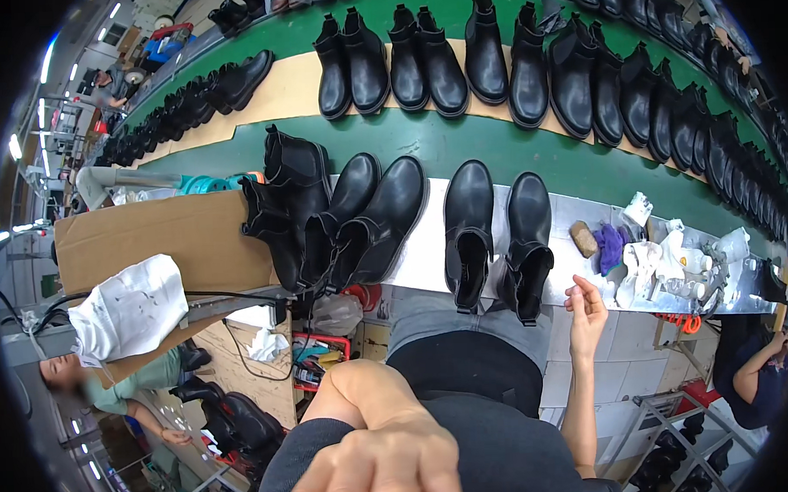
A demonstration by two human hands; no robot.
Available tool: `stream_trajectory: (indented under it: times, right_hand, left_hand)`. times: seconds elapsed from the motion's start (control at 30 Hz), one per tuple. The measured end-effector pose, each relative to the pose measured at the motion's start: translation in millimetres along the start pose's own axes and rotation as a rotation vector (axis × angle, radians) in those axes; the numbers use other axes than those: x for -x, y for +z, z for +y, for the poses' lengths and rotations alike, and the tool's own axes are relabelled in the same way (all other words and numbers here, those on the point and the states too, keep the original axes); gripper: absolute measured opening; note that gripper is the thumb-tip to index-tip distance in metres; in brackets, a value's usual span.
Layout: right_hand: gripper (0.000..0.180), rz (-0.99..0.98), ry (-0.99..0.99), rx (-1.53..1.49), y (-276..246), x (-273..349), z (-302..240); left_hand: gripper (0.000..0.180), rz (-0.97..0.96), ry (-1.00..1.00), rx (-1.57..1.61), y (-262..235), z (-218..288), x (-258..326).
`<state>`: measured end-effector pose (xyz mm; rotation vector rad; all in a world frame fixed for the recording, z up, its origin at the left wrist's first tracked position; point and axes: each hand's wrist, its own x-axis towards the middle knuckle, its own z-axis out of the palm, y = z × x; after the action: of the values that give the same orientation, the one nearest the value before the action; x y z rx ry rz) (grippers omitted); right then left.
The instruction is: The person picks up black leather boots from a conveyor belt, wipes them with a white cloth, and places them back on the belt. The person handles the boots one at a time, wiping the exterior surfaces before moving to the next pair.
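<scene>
A pair of black ankle boots stands on the bench edge right in front of me, a left boot and a right boot, toes pointing away. My right hand hovers just right of them, fingers loosely bent and apart, with nothing in it. Raised close to the camera, my left hand is curled into a fist; its palm side is hidden. More black boots crowd together to the left, some tilted or leaning on each other, on white sheeting and cardboard.
Rows of black boots line the green bench. At right lie a brown block, a purple cloth, white rags and small bottles. Cardboard with a white cloth sits left. A person is at lower left.
</scene>
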<state>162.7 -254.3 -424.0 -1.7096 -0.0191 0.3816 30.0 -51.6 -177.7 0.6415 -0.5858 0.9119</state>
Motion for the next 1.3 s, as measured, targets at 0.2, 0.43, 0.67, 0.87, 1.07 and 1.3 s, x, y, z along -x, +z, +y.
stream_trajectory:
  times: [0.2, 0.43, 0.67, 0.87, 1.07, 1.3]
  right_hand:
    - [0.025, -0.073, -0.023, 0.022, 12.4, -15.1, -12.8]
    - [0.042, -0.118, 0.239, 0.101, 26.2, -47.3, 30.4]
    - [0.085, -0.080, 0.235, 0.110, 76.7, -70.3, 59.3]
    - [0.070, -0.134, 0.181, -0.342, 61.1, -65.7, 94.0]
    - [0.071, -0.193, 0.233, -0.537, 45.9, -49.7, 84.4]
    - [0.072, -0.176, 0.232, -0.589, 56.1, -33.9, 71.4]
  left_hand:
    - [0.031, -0.290, -0.273, 0.216, -41.6, 1.6, 2.0]
    - [0.055, 0.499, -1.035, -1.066, -234.2, -29.3, 116.8]
    - [0.070, 0.793, -1.298, -0.804, -309.8, -109.9, 172.7]
    - [0.070, 0.818, -1.275, -0.697, -280.3, -122.6, 164.3]
    - [0.066, 0.995, -1.263, 0.028, -263.8, -87.1, 154.7]
    - [0.063, 0.997, -1.218, -0.007, -248.1, -90.9, 160.2]
